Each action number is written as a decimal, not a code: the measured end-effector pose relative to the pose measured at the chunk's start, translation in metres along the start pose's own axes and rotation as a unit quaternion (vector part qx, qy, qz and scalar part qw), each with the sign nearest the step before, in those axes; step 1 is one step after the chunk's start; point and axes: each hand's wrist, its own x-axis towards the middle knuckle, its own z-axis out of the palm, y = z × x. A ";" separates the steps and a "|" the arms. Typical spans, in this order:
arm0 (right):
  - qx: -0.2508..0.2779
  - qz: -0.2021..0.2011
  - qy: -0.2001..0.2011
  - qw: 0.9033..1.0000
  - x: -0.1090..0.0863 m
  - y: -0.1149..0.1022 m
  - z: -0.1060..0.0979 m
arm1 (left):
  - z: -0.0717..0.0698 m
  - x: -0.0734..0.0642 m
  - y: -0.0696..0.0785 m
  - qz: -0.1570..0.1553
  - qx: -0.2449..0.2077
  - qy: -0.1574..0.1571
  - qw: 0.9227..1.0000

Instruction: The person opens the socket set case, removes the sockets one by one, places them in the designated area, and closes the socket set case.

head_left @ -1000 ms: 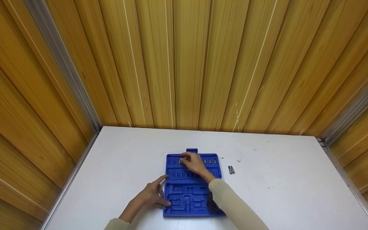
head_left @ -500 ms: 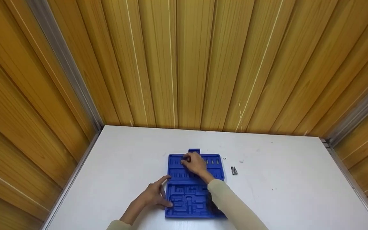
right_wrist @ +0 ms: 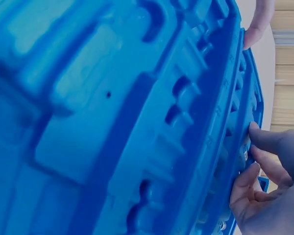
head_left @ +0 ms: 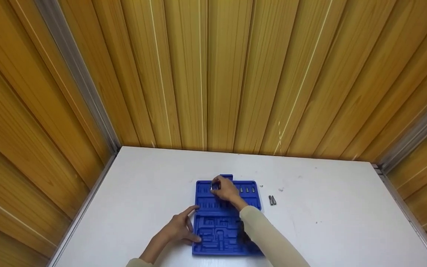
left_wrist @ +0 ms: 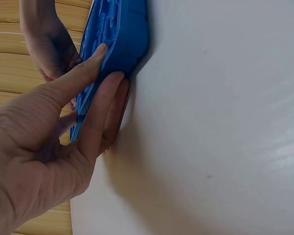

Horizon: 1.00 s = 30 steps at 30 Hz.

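Observation:
An opened blue plastic tool case, moulded with many slots, lies flat on the table. My left hand grips its left side; in the left wrist view the thumb presses on the rim and the fingers lie against the outer wall. Over the upper half, my right hand pinches a small metal bit at the far row of slots. The fingers hide most of that bit. Several metal bits sit in slots at the right end of the same row.
Two dark metal bits lie side by side on the white table, right of the case. The case's latch tab sticks out at its far edge. Yellow wood-patterned panels stand behind the table and at both sides.
The right hand stays over the far row, its fingertips shifting slightly round the small bit. The left hand keeps its hold on the case. The view has moved a little.

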 end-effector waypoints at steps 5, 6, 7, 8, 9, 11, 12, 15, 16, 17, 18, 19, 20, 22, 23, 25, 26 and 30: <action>0.005 -0.037 0.003 0.999 -0.005 0.003 0.004 | 0.001 -0.002 -0.002 -0.007 -0.004 -0.002 1.000; 0.007 -0.044 0.006 0.999 -0.006 0.003 0.005 | 0.002 -0.002 -0.003 -0.006 -0.004 -0.003 1.000; 0.009 -0.049 0.009 0.999 -0.008 0.003 0.005 | 0.002 -0.003 -0.003 -0.003 -0.001 -0.003 1.000; 0.016 -0.051 0.013 0.998 -0.009 0.003 0.005 | 0.002 -0.003 -0.004 0.000 0.002 -0.004 1.000; 0.026 -0.048 0.015 0.998 -0.009 0.003 0.005 | 0.002 -0.003 -0.004 0.003 0.002 -0.005 1.000; 0.051 -0.035 0.021 0.998 -0.011 0.002 0.005 | 0.002 -0.003 -0.004 0.007 0.000 -0.007 1.000; 0.068 -0.021 0.018 0.997 -0.011 0.001 0.005 | 0.002 -0.003 -0.004 0.008 -0.002 -0.008 1.000; 0.100 0.002 0.018 0.995 -0.009 0.000 0.004 | 0.000 0.000 -0.002 0.006 0.003 -0.005 1.000; 0.116 0.011 0.014 0.993 -0.009 0.000 0.003 | 0.001 0.000 -0.001 0.005 0.007 -0.003 1.000; 0.133 0.019 0.007 0.991 -0.009 -0.001 0.002 | 0.001 0.001 -0.001 0.005 0.012 -0.002 1.000; 0.149 0.023 0.001 0.989 -0.009 -0.002 0.001 | 0.001 0.001 0.000 0.006 0.019 0.001 1.000; 0.161 0.024 -0.005 0.987 -0.009 -0.003 0.000 | 0.001 0.002 0.001 0.006 0.023 0.003 1.000; 0.174 0.024 -0.012 0.984 -0.009 -0.004 -0.001 | 0.001 0.002 0.002 0.006 0.027 0.006 1.000; 0.188 0.023 -0.027 0.981 -0.009 -0.007 -0.004 | 0.000 0.003 0.003 0.008 0.029 0.010 0.999; 0.186 0.017 -0.033 0.982 -0.010 -0.008 -0.005 | 0.000 0.002 0.003 0.009 0.029 0.011 0.999; 0.175 0.003 -0.040 0.984 -0.013 -0.010 -0.007 | -0.001 0.001 0.003 0.009 0.024 0.009 1.000; 0.172 0.000 -0.044 0.984 -0.014 -0.011 -0.008 | -0.001 0.000 0.003 0.007 0.022 0.007 1.000; 0.171 -0.007 -0.059 0.983 -0.021 -0.014 -0.018 | 0.000 -0.003 0.002 0.009 0.031 0.011 0.999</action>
